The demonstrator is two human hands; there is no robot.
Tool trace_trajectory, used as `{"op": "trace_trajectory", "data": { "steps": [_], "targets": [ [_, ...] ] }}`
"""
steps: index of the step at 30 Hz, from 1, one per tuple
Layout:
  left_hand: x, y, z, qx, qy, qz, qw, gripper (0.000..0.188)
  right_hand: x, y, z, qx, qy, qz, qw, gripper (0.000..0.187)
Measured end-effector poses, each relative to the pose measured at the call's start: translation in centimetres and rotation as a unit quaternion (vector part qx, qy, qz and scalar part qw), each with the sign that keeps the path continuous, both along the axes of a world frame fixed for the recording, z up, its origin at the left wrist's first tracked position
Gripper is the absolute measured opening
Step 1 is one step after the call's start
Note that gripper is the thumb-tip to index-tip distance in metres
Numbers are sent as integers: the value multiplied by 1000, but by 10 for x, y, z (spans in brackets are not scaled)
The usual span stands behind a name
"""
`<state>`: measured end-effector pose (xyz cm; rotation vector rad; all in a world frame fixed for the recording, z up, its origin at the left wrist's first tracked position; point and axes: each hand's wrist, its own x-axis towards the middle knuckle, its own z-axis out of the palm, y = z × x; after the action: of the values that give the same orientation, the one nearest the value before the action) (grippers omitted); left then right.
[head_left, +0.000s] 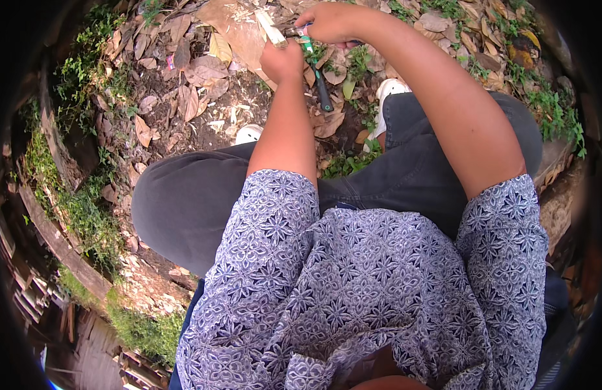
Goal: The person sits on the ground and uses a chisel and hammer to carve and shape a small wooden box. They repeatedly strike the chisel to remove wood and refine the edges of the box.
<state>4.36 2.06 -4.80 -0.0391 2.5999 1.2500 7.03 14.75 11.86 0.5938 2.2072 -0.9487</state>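
Observation:
My left hand (282,60) is closed around a short pale stick (271,29) whose end pokes up and to the left out of the fist. My right hand (330,23) is just to the right of it, gripping the top of a slim tool with a green and black shaft (317,75) that hangs down between the two hands. The hands nearly touch, held out above the ground in front of my knees. The tool's working end is hidden inside my right hand.
I sit with knees in dark grey trousers (184,201) spread and white shoes (250,133) on bare soil with dry brown leaves (206,68). Green weeds (86,214) and weathered wooden planks (54,240) lie at left, a rough stone (561,188) at right.

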Motion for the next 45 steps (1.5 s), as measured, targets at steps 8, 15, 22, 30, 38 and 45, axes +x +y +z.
{"op": "trace_trajectory", "data": {
  "steps": [8,15,22,30,38,45],
  "targets": [
    [0,1,-3,10,21,-25,999,35,-24,1,-86,121,127,76,982,40],
    [2,-3,-8,-27,17,-21,999,35,-10,10,-19,-29,33,-6,999,48],
    [2,-2,1,-40,17,-43,998,35,-10,8,-12,-3,4,28,1000,49],
    [4,1,8,-68,29,-90,993,43,-15,5,-79,17,71,-108,991,48],
    [-9,-1,2,25,1,-29,999,31,-2,14,-15,-44,8,-82,996,54],
    [-78,42,136,314,-43,-137,938,36,3,91,128,-77,355,-272,891,46]
  ]
}}
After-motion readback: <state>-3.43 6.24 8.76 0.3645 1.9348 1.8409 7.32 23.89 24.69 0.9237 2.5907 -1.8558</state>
